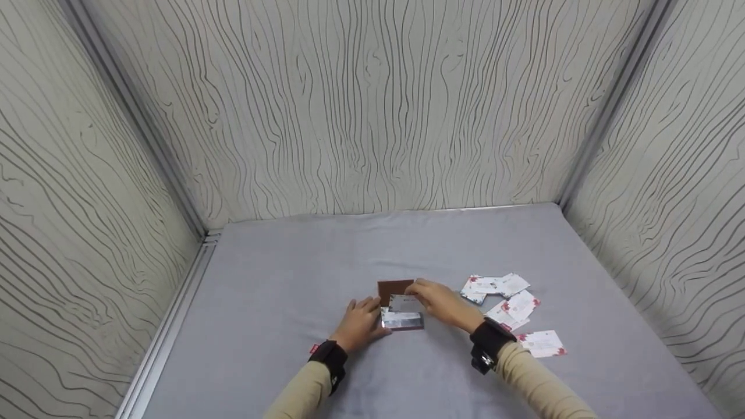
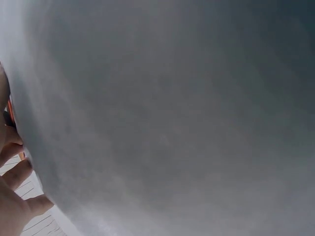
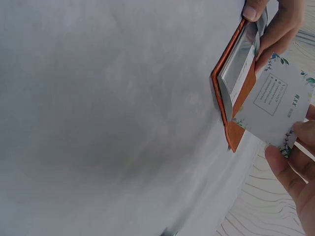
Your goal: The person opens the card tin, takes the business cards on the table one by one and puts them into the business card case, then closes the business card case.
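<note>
Grey cloth (image 1: 279, 265) beneath: my right hand (image 1: 445, 302) pinches a card (image 3: 275, 101), likely light, bendy, by its edge; my left hand (image 1: 358, 323) grips the wallet (image 1: 401, 319).

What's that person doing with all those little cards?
The person's right hand pinches a white card with a leafy pattern at an open brown card holder. The left hand grips the holder's left side. Several loose cards lie on the gray cloth to the right, some overlapping.

Brown card holder (image 1: 394, 288) spread open, clear sleeves (image 1: 403, 322) inside, leaf-printed white card (image 3: 275, 98) tilted near the sleeves
</note>
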The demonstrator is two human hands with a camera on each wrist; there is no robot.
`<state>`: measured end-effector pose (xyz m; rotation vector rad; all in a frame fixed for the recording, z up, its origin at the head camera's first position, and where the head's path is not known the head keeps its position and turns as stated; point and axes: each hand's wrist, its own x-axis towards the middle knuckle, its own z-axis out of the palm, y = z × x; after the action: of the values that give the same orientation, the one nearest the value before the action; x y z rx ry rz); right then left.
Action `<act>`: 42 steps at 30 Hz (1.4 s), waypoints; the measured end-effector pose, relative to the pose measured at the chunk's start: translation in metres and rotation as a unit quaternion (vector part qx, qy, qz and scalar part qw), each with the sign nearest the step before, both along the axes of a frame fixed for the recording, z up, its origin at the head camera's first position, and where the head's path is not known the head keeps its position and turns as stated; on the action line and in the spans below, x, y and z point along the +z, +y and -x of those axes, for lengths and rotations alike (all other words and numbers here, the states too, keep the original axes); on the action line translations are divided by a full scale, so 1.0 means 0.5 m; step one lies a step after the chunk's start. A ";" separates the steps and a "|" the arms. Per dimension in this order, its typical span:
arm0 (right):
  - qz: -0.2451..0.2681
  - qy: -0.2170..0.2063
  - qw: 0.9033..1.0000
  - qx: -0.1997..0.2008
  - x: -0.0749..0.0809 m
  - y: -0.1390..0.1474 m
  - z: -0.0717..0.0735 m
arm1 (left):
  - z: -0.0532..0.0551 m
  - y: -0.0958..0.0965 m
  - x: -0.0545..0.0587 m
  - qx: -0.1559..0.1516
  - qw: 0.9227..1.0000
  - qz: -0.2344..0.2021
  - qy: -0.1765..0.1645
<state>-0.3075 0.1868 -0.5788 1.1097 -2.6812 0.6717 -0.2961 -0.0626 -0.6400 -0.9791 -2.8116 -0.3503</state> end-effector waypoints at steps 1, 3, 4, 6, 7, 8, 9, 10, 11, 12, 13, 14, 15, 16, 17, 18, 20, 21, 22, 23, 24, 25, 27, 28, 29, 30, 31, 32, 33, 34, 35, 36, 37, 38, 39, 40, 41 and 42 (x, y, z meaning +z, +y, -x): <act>-0.003 -0.001 1.000 0.001 -0.001 -0.003 -0.001 | 0.000 0.000 -0.001 0.000 1.000 0.000 -0.001; -0.001 0.003 1.000 0.006 -0.004 -0.008 -0.001 | 0.001 0.001 -0.003 0.002 1.000 0.000 -0.001; 0.003 0.006 1.000 0.008 -0.004 -0.010 -0.001 | 0.001 0.001 -0.004 0.003 1.000 0.000 0.000; 0.010 0.014 1.000 0.012 -0.006 -0.013 0.000 | 0.002 0.001 -0.005 0.004 1.000 -0.001 -0.002; 0.013 0.020 1.000 0.015 -0.007 -0.014 -0.001 | 0.002 0.001 -0.006 0.004 1.000 -0.001 -0.001; 0.015 0.025 0.999 0.017 -0.008 -0.015 -0.001 | 0.002 0.001 -0.006 0.004 1.000 -0.002 0.002; 0.017 0.029 0.999 0.019 -0.009 -0.016 0.000 | 0.003 0.000 -0.007 0.004 1.000 -0.001 0.003; 0.018 0.033 0.999 0.022 -0.010 -0.017 0.000 | 0.003 0.000 -0.007 0.004 1.000 -0.001 0.004; 0.016 0.035 0.999 0.024 -0.011 -0.018 0.000 | 0.004 0.000 -0.008 0.004 1.000 -0.001 0.003; 0.014 0.036 0.999 0.025 -0.013 -0.019 0.000 | 0.005 -0.001 -0.009 0.004 1.000 -0.002 0.005; 0.012 0.036 0.999 0.026 -0.015 -0.019 0.001 | 0.005 -0.001 -0.010 0.004 1.000 -0.002 0.005; 0.010 0.036 0.999 0.026 -0.017 -0.020 0.001 | 0.005 -0.001 -0.011 0.003 1.000 -0.003 0.005; 0.006 0.037 0.999 0.026 -0.019 -0.021 0.001 | 0.005 -0.001 -0.012 0.003 1.000 -0.004 0.003; 0.003 0.037 0.999 0.025 -0.021 -0.021 0.002 | 0.005 -0.001 -0.012 0.003 1.000 -0.004 0.003; 0.000 0.037 0.999 0.024 -0.023 -0.022 0.002 | 0.005 -0.001 -0.012 0.003 1.000 -0.004 0.003; -0.001 0.038 0.999 0.024 -0.025 -0.022 0.003 | 0.004 -0.001 -0.011 0.003 1.000 -0.004 0.004; -0.003 0.039 0.999 0.022 -0.028 -0.024 0.004 | 0.003 -0.001 -0.009 0.004 1.000 -0.004 0.004; -0.002 0.040 0.999 0.022 -0.029 -0.024 0.004 | 0.003 0.000 -0.008 0.005 1.000 -0.002 0.004; -0.001 0.040 0.999 0.021 -0.030 -0.025 0.004 | 0.003 0.000 -0.007 0.005 1.000 -0.001 0.003; -0.001 0.041 0.999 0.021 -0.031 -0.026 0.005 | 0.003 0.000 -0.007 0.005 1.000 -0.002 0.003; -0.003 0.041 0.999 0.019 -0.031 -0.027 0.005 | 0.003 0.000 -0.007 0.006 1.000 -0.002 0.003; -0.005 0.041 0.999 0.017 -0.031 -0.027 0.005 | 0.004 0.000 -0.007 0.007 1.000 -0.002 0.001; -0.012 0.042 0.999 0.015 -0.032 -0.029 0.004 | 0.005 0.000 -0.008 0.008 1.000 0.000 -0.002; -0.016 0.042 0.999 0.014 -0.033 -0.030 0.003 | 0.005 0.000 -0.009 0.009 1.000 0.001 -0.003; -0.020 0.042 0.999 0.013 -0.034 -0.031 0.002 | 0.006 0.000 -0.010 0.010 1.000 0.003 -0.002; -0.023 0.041 0.999 0.012 -0.036 -0.031 0.001 | 0.006 0.000 -0.010 0.010 1.000 0.005 -0.002; -0.025 0.039 0.999 0.011 -0.038 -0.032 -0.001 | 0.007 0.000 -0.011 0.010 1.000 0.007 -0.001; -0.027 0.037 0.999 0.010 -0.040 -0.032 -0.002 | 0.007 0.000 -0.011 0.010 1.000 0.009 0.000; -0.029 0.034 0.999 0.008 -0.043 -0.032 -0.002 | 0.007 0.000 -0.012 0.010 1.000 0.010 0.001; -0.031 0.031 0.999 0.006 -0.046 -0.032 -0.003 | 0.007 0.000 -0.012 0.009 1.000 0.013 0.005; -0.034 0.028 0.999 0.003 -0.049 -0.032 -0.004 | 0.007 0.000 -0.013 0.008 1.000 0.014 0.007; -0.037 0.025 0.999 0.001 -0.052 -0.031 -0.004 | 0.008 0.000 -0.013 0.007 1.000 0.015 0.008; -0.040 0.021 0.999 -0.002 -0.055 -0.030 -0.004 | 0.008 0.000 -0.014 0.006 1.000 0.016 0.010; -0.044 0.017 0.999 -0.005 -0.057 -0.030 -0.005 | 0.008 0.000 -0.014 0.005 1.000 0.018 0.012; -0.045 0.012 0.999 -0.006 -0.060 -0.029 -0.005 | 0.008 0.000 -0.014 0.005 1.000 0.019 0.015; -0.048 0.007 0.999 -0.007 -0.061 -0.028 -0.005 | 0.009 0.001 -0.015 0.004 1.000 0.021 0.018; -0.050 0.002 0.999 -0.009 -0.063 -0.028 -0.006 | 0.009 0.001 -0.015 0.005 1.000 0.021 0.019; -0.054 -0.005 0.998 -0.010 -0.065 -0.028 -0.006 | 0.009 0.002 -0.014 0.004 1.000 0.021 0.021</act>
<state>-0.3045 0.1727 -0.6114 1.1049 -2.7620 0.5369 -0.3006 -0.0619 -0.6470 -0.9706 -2.7959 -0.2689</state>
